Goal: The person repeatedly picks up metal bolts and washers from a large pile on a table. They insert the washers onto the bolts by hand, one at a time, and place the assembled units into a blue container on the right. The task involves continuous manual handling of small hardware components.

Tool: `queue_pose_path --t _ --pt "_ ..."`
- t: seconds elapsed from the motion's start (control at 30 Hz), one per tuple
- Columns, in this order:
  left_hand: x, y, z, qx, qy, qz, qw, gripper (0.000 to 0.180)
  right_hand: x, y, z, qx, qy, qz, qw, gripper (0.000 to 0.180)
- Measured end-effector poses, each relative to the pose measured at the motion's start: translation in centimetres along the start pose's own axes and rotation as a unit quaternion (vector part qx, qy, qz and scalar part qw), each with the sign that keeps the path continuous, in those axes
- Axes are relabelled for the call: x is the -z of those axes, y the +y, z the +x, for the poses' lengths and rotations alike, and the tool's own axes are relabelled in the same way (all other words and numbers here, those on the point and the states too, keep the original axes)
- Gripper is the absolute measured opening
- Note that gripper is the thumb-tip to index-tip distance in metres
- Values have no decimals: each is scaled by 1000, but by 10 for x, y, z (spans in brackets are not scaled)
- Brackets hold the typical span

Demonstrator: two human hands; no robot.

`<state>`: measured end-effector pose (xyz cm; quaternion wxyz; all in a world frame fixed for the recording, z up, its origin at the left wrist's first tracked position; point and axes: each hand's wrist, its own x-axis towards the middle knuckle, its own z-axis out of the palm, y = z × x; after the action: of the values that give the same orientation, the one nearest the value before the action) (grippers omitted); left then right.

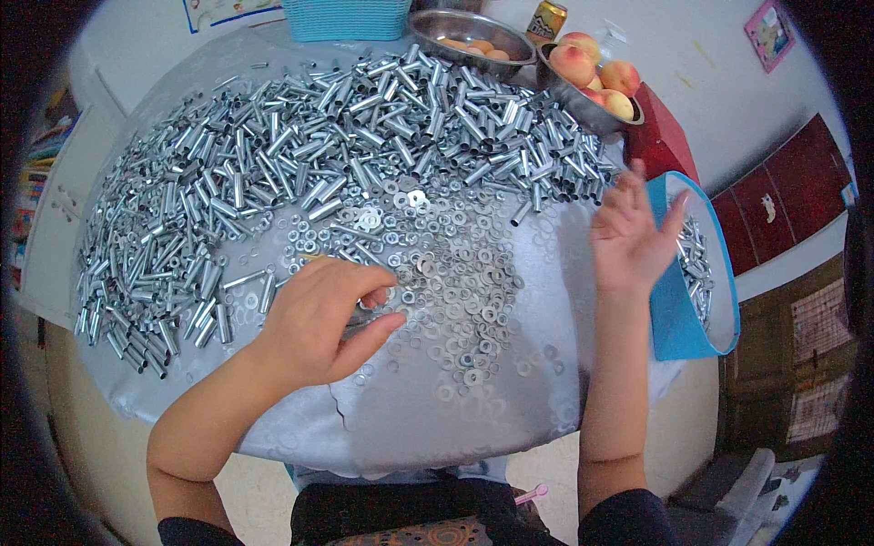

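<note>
My left hand (314, 318) hangs low over the near edge of the loose hardware, fingers half curled and thumb held apart, with a visible gap and nothing clear in it. Flat steel washers (473, 309) spread beside its fingertips, with hex nuts (311, 238) mixed in just beyond. My right hand (628, 232) is raised beside a blue basket (669, 314), palm up with fingers spread, holding nothing. Inside that basket lie several metal sleeve pieces (696, 273). A large heap of shiny metal sleeves (364, 127) covers the far and left parts of the table.
Along the table's far edge stand a light blue basket (346, 20), a metal bowl (428, 32) with eggs (473, 45), a yellow can (546, 20) and a bowl of peaches (587, 68). A red box (660, 136) sits behind the blue basket. The pale tablecloth (437, 428) drapes toward me.
</note>
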<state>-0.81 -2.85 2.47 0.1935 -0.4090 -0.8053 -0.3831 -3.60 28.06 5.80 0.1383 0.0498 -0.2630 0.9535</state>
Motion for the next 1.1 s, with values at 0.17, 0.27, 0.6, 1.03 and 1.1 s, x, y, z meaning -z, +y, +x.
queue_pose_path --t 0.17,0.27,0.6,1.03,1.1 --pt "1 0 -2 22 -3 21 1000 28 -3 33 -8 -91 23 -41 995 38" --pt "2 -1 -2 24 17 23 999 28 -9 40 -12 -87 35 -97 991 29" --pt "13 -16 4 110 -31 133 985 14 -6 62 -21 -133 52 -304 942 12" --pt "18 -31 1 131 -89 133 978 37 -18 90 -50 90 -459 -691 551 17" --pt "16 -31 1 118 -90 135 980 39 -20 91 -51 93 -477 -687 540 23"
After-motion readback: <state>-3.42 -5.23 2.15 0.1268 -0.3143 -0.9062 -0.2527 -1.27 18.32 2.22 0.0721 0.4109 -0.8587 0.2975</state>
